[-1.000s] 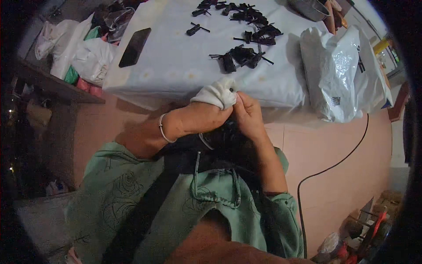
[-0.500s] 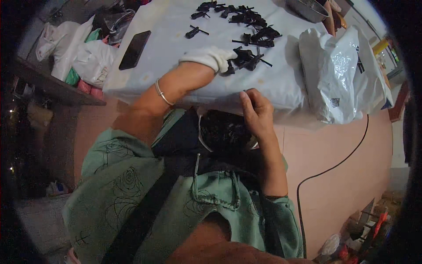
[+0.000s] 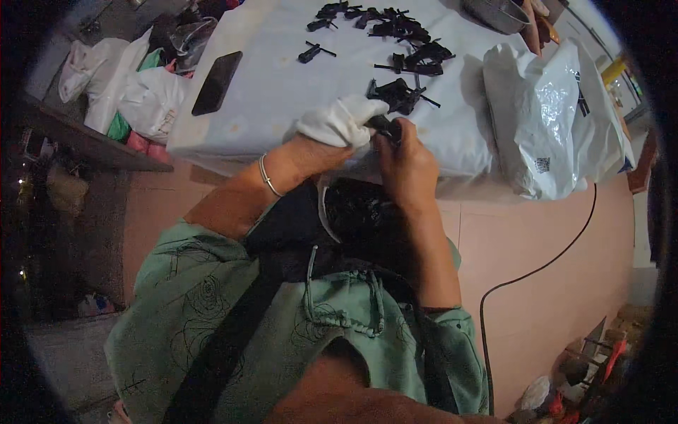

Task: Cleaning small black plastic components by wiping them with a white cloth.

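Note:
My left hand, in a white glove, is closed on one end of a small black plastic part just above the table's near edge. My bare right hand grips the part's other end, its fingers wrapped round it. What exactly the part is cannot be made out. Right behind my hands lies a cluster of similar black parts with thin rods sticking out. More of these black pieces trail away toward the far side, and a single one lies apart on the left.
A dark phone rests on the white-covered table. On the right stands a white plastic bag, with a metal bowl behind it. A pale-rimmed container of black material sits below the table edge. A black cable crosses the floor.
My left hand has drawn back from the cluster toward me, bringing a black part. My right hand has risen slightly to meet it and now grips the part too.

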The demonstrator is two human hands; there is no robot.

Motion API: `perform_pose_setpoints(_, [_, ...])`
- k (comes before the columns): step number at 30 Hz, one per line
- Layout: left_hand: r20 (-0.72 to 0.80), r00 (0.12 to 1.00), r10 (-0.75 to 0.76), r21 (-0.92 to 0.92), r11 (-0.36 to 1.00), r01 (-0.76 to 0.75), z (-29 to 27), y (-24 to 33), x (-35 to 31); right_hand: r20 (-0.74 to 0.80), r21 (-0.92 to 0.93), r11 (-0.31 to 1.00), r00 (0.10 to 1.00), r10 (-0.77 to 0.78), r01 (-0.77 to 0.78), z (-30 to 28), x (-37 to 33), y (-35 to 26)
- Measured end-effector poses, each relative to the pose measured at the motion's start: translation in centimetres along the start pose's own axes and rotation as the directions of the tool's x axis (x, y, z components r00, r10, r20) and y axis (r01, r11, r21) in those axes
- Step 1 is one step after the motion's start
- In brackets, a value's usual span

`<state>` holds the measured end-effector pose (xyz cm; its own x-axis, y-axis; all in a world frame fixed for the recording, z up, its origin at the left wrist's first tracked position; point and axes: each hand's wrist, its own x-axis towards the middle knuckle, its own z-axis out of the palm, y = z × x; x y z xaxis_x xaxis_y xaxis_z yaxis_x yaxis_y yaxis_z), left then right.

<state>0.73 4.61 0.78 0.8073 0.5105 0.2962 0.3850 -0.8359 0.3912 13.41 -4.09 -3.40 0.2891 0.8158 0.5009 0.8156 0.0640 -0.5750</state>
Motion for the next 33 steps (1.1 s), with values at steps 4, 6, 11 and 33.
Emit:
perform_pose_setpoints(4, [-0.236,0.967,0.097,-0.080,0.990,-0.118,1.1,-1.0,-0.6,0.041,0.136,0.987,0.996,0.085,-0.090,-0.4,0.0,0.1])
perform_pose_setpoints(6, [-0.182,0.981,0.070,-0.027,0.997,-0.076,1.1,-1.2,-0.5,0.114,0.234,0.954,0.979,0.166,-0.189,-0.6,0.1,0.0])
perform_pose_setpoints(11, [-0.132,0.982,0.137,0.109,0.986,-0.123,1.4,-1.5,-0.1,-0.007,0.323,0.934,0.987,0.161,-0.150,-0.3,0.0,2.0])
perform_pose_setpoints(33, [0.414,0.895,-0.169,-0.910,-0.088,0.404,-0.1,2.1,-2.9,0.307,0.570,0.818,0.944,-0.119,-0.083,-3.8,-1.4,-0.4])
